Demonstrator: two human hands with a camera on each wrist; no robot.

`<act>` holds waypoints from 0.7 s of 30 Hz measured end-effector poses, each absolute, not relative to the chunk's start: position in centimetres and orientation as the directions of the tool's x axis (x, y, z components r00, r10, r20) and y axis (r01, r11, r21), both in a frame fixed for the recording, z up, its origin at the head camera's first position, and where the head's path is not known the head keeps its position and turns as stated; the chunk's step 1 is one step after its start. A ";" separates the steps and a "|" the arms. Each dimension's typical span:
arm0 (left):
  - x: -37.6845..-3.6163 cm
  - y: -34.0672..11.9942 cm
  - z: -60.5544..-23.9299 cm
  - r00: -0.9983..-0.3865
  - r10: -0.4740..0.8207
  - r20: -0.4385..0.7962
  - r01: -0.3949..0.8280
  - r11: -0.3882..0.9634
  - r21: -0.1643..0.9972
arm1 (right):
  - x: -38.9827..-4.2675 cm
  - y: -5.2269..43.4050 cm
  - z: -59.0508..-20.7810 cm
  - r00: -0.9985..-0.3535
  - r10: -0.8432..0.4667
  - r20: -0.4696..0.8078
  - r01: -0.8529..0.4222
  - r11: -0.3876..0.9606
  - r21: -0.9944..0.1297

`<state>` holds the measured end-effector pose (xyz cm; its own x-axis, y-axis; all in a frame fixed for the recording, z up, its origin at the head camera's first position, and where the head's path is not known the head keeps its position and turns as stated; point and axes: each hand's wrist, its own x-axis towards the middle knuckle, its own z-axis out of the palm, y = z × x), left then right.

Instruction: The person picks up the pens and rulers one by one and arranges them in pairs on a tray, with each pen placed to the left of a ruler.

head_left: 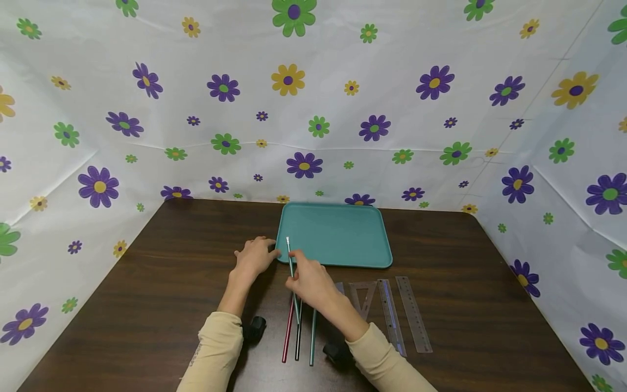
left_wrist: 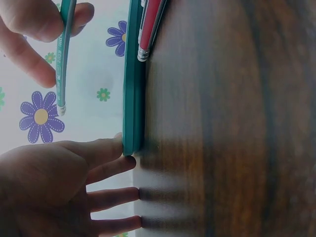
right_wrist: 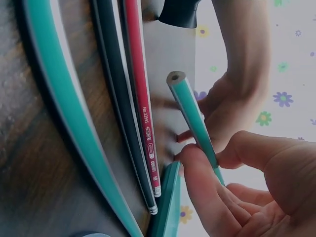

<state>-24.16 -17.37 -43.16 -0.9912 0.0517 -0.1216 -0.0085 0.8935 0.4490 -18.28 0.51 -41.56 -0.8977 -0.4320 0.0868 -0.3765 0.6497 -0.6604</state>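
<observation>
My right hand (head_left: pixel 313 280) pinches a green pencil (right_wrist: pixel 190 111) between thumb and fingers, above the table and over the tray's front left edge. Its eraser end points toward the back in the head view; the other end looks flat and unsharpened. My left hand (head_left: pixel 254 258) is at the front left corner of a teal tray (head_left: pixel 338 234), with fingers extended. In the left wrist view its thumb and a finger touch the tray's corner, and other fingertips reach the tabletop. A red pencil (head_left: pixel 287 337), a black pencil (head_left: pixel 297 343) and another green pencil (head_left: pixel 313 337) lie in front of the tray.
Right of the pencils lie two clear rulers (head_left: pixel 415 316) and a clear set square (head_left: pixel 363 294); another clear piece is partly hidden by my right hand. Black objects (head_left: pixel 254 329) show beside both forearms. Flowered cloth (head_left: pixel 303 125) hangs around the dark wooden table (head_left: pixel 147 283).
</observation>
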 end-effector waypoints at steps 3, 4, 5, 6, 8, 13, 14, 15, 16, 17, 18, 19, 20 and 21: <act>-24.2 -17.3 -43.2 -0.992 0.050 -0.117 -0.008 0.895 0.447 | -18.5 0.6 -41.6 -0.897 -0.438 0.060 -0.356 0.633 -0.688; -24.2 -17.3 -43.2 -0.992 0.048 -0.117 -0.009 0.895 0.446 | -18.5 0.6 -41.6 -0.896 -0.440 0.052 -0.349 0.629 -0.695; -24.2 -17.3 -43.2 -0.992 0.047 -0.116 -0.009 0.896 0.444 | -18.6 0.6 -41.6 -0.896 -0.442 0.041 -0.341 0.625 -0.702; -24.2 -17.2 -43.2 -0.992 0.046 -0.115 -0.010 0.897 0.442 | -18.6 0.6 -41.6 -0.896 -0.444 0.031 -0.331 0.620 -0.711; -24.2 -17.2 -43.3 -0.993 0.044 -0.112 -0.010 0.897 0.442 | -18.7 0.7 -41.6 -0.893 -0.449 0.014 -0.317 0.606 -0.729; -24.1 -17.3 -43.3 -0.993 0.043 -0.110 -0.010 0.897 0.442 | -19.0 0.7 -41.3 -0.889 -0.458 -0.012 -0.279 0.562 -0.779; -24.1 -17.3 -43.2 -0.993 0.043 -0.111 -0.011 0.898 0.441 | -19.0 0.7 -41.3 -0.889 -0.458 -0.016 -0.272 0.555 -0.786; -24.1 -17.3 -43.2 -0.993 0.042 -0.111 -0.011 0.898 0.440 | -19.1 0.7 -41.2 -0.889 -0.458 -0.018 -0.268 0.552 -0.790; -24.1 -17.2 -43.2 -0.993 0.042 -0.112 -0.012 0.898 0.440 | -19.1 0.7 -41.2 -0.888 -0.459 -0.022 -0.264 0.550 -0.792; -24.1 -17.2 -43.2 -0.993 0.041 -0.112 -0.012 0.899 0.438 | -19.2 0.7 -41.1 -0.888 -0.459 -0.027 -0.260 0.550 -0.793; -24.1 -17.2 -43.2 -0.993 0.040 -0.112 -0.013 0.899 0.439 | -19.2 0.7 -41.1 -0.888 -0.459 -0.032 -0.257 0.552 -0.793; -24.1 -17.2 -43.2 -0.993 0.040 -0.111 -0.013 0.899 0.438 | -19.3 0.7 -41.0 -0.888 -0.459 -0.035 -0.254 0.552 -0.794; -24.1 -17.2 -43.2 -0.993 0.040 -0.112 -0.013 0.899 0.437 | -19.3 0.7 -41.0 -0.887 -0.460 -0.035 -0.255 0.553 -0.793; -24.1 -17.2 -43.2 -0.993 0.040 -0.112 -0.013 0.899 0.438 | -19.4 0.8 -40.9 -0.887 -0.461 -0.033 -0.258 0.553 -0.792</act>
